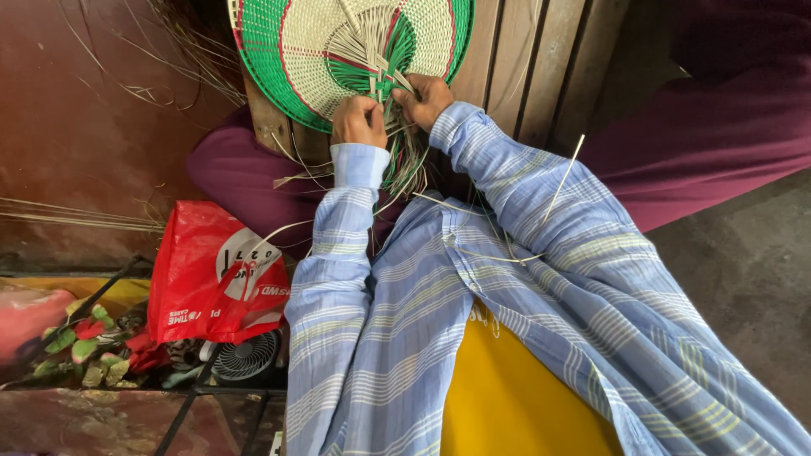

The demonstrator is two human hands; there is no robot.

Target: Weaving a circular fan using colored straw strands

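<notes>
- At the top of the view, the left hand (358,121) is clenched into a fist around loose pale strands at the base of the woven fan (338,51).
- Just beside it, the right hand (425,99) pinches green and pale strands where they gather.
- Standing against wooden slats (524,67), the fan spreads upward, its loose ends trailing down towards the lap.
- Its upper part is cut off; fingertips are hidden among strands.

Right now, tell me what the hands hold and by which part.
Both hands, left hand and right hand, grip the woven fan at its lower centre, where loose green and cream strips gather.
</notes>
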